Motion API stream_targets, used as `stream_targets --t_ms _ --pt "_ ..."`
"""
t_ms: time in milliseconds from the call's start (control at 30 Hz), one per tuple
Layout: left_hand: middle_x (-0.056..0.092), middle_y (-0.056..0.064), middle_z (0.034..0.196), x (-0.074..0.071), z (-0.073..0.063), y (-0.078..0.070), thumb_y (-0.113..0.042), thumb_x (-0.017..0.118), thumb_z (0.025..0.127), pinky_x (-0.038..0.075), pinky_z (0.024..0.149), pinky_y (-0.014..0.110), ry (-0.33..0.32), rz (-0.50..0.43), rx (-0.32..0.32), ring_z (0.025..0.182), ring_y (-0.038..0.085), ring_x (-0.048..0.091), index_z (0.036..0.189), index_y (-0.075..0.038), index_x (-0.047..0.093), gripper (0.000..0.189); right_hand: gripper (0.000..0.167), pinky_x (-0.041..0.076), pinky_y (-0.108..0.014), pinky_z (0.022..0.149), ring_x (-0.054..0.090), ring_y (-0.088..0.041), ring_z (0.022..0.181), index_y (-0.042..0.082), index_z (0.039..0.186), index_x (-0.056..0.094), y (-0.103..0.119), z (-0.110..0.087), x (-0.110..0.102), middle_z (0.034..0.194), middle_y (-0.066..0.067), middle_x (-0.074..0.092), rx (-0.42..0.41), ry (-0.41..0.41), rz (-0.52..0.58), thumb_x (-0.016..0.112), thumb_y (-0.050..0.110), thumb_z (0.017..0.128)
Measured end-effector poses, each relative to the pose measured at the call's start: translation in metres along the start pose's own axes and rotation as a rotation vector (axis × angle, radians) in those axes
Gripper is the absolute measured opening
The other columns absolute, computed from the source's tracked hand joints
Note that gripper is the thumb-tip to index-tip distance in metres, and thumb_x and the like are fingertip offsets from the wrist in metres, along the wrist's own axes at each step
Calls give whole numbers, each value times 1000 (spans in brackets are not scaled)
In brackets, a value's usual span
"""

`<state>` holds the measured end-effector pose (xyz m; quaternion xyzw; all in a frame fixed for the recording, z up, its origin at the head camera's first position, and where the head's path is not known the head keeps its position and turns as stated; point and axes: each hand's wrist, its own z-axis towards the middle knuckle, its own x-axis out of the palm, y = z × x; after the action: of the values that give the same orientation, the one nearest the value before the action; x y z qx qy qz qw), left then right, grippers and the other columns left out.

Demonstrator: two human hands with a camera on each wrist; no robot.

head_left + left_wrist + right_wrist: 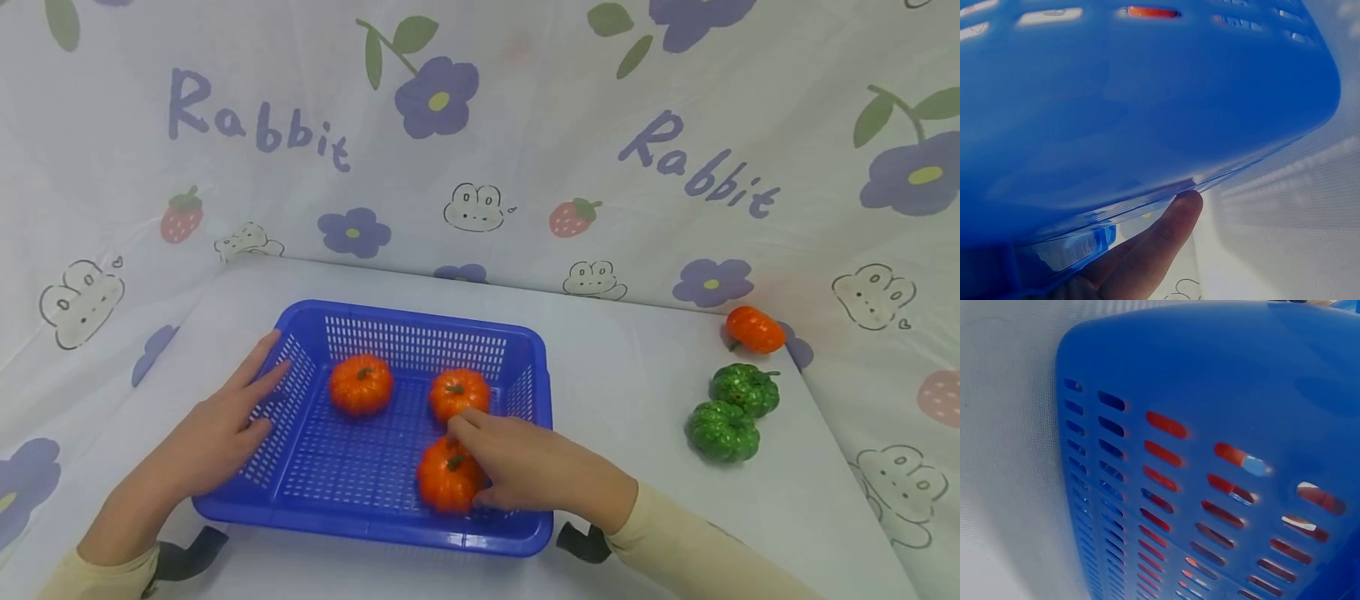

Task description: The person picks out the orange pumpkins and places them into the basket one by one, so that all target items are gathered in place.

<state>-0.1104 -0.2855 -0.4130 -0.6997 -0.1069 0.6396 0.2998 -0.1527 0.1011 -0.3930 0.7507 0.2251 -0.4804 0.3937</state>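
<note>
A blue plastic basket with slotted walls stands on the white table. Inside lie an orange toy pumpkin at the back left and a second orange pumpkin at the back right. My right hand reaches over the basket's right side and holds a third orange pumpkin near the front right corner, thumb and fingers about it. At the left wall, my left hand rests on the rim with its fingers spread. One fingertip touches the rim in the left wrist view.
On the right side of the table, two glittery green pumpkins sit together. Behind them lies another orange pumpkin on its side. A patterned cloth hangs behind the table's back edge.
</note>
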Motion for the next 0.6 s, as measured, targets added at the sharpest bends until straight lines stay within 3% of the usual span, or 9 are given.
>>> stream_targets --t_ms 233,600 --pt "-6 5 183 1 1 1 0 59 103 37 114 73 0 -4 5 155 54 31 167 3 34 69 83 59 -36 102 68 -15 109 13 159 48 1 -1 2 141 -1 60 21 1 -27 92 25 89" --pt "-8 5 183 1 0 0 1 59 102 38 114 73 2 8 5 154 55 32 166 4 35 68 91 56 -44 109 64 -22 128 18 165 45 -3 -3 2 155 -2 54 6 -35 39 91 38 89"
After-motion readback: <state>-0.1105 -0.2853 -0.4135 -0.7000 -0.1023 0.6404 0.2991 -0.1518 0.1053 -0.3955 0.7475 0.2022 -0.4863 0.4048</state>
